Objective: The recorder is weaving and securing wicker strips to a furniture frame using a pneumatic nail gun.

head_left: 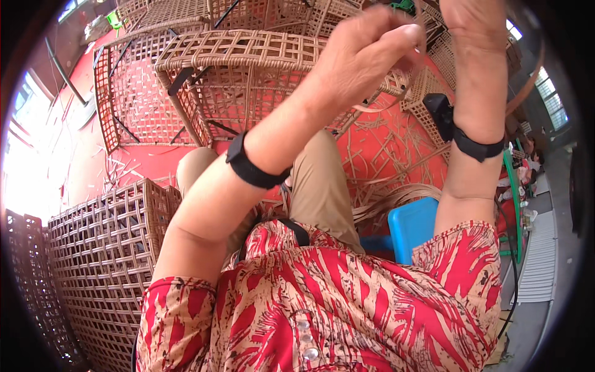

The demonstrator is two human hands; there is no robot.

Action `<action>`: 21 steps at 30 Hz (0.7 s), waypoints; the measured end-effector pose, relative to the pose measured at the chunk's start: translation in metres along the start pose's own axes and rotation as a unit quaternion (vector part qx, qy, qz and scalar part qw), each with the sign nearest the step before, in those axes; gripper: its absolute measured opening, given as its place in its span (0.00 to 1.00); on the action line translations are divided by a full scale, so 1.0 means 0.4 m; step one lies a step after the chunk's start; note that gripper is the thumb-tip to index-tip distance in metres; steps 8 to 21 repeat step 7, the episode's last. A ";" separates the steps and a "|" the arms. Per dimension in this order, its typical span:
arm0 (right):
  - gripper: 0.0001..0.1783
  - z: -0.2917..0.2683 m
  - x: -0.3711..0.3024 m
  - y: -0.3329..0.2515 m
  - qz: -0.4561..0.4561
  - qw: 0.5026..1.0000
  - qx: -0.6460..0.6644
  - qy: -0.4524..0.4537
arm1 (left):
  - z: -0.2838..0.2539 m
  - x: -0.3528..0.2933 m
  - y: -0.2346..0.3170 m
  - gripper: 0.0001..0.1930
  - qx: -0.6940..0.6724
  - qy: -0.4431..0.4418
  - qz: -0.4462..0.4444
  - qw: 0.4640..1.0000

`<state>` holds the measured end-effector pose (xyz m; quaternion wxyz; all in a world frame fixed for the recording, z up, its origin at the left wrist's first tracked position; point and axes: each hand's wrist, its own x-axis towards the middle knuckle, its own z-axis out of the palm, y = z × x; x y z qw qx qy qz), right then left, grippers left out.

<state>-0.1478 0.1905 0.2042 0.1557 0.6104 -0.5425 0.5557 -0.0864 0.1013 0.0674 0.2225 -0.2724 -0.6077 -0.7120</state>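
My left hand is raised at the upper middle, its fingers curled and the thumb pressed against them. A thin tan weaving strip loops below it and appears to run up into the fingers, which are slightly blurred. My right hand reaches up at the top edge; its fingers are cut off or hidden there. Another length of strip curves beside my right forearm. Beyond my left hand lies a woven wicker frame with an open lattice and dark corner pieces.
A tall woven basket-like piece stands close at my left. A blue plastic stool is by my right side. Loose strips lie scattered over the red floor. A pole on a round base stands at the far left.
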 end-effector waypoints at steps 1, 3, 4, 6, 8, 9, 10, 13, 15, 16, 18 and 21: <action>0.18 -0.002 -0.005 0.003 -0.004 1.000 -0.005 0.000 | 0.002 -0.020 -0.031 0.23 -0.001 -0.004 0.005 1.000; 0.18 -0.020 -0.018 0.012 0.071 0.994 -0.084 0.013 | 0.016 -0.048 -0.058 0.19 -0.183 -0.009 -0.045 0.982; 0.17 -0.057 -0.030 0.052 0.100 0.992 -0.074 0.003 | 0.040 -0.041 -0.059 0.19 -0.190 -0.025 -0.034 0.981; 0.17 0.042 -0.066 0.089 0.183 0.982 0.034 -0.032 | 0.025 -0.077 -0.038 0.18 0.010 0.167 0.025 0.986; 0.18 0.054 -0.073 0.099 0.179 0.982 0.041 -0.047 | 0.023 -0.069 -0.024 0.18 0.009 0.165 0.037 0.986; 0.18 0.054 -0.073 0.099 0.179 0.982 0.041 -0.047 | 0.023 -0.069 -0.024 0.18 0.009 0.165 0.037 0.986; 0.18 0.054 -0.073 0.099 0.179 0.982 0.041 -0.047 | 0.023 -0.069 -0.024 0.18 0.009 0.165 0.037 0.986; 0.18 0.054 -0.073 0.099 0.179 0.982 0.041 -0.047 | 0.023 -0.069 -0.024 0.18 0.009 0.165 0.037 0.986; 0.18 0.054 -0.073 0.099 0.179 0.982 0.041 -0.047 | 0.023 -0.069 -0.024 0.18 0.009 0.165 0.037 0.986; 0.18 0.054 -0.073 0.099 0.179 0.982 0.041 -0.047 | 0.023 -0.069 -0.024 0.18 0.009 0.165 0.037 0.986; 0.18 0.054 -0.073 0.099 0.179 0.982 0.041 -0.047 | 0.023 -0.069 -0.024 0.18 0.009 0.165 0.037 0.986; 0.18 0.054 -0.073 0.099 0.179 0.982 0.041 -0.047 | 0.023 -0.069 -0.024 0.18 0.009 0.165 0.037 0.986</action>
